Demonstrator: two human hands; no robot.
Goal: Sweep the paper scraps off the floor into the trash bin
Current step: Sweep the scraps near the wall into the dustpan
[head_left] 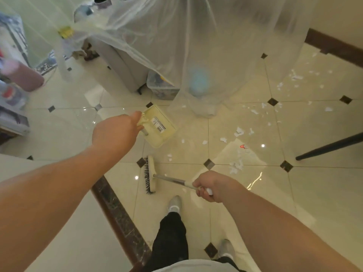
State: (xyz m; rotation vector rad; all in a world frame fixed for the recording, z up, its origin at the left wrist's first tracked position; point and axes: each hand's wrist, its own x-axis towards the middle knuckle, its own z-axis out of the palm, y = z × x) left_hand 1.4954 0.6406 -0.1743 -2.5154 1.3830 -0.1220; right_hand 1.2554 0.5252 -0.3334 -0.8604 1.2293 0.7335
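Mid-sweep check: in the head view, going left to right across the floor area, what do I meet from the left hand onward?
Left hand → dustpan → right hand gripping the broom handle → paper scraps → dark furniture leg.

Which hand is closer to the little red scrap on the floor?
Right. The right hand grips the broom handle just below-left of the red scrap; the left hand, holding the dustpan, is far off to its left.

A large sheet of clear plastic (196, 46) hangs over furniture at the far middle; a clear storage box (161, 89) stands below it; a mauve round container (25, 77) is at the far left; a dark slanted leg (330, 147) is at the right.
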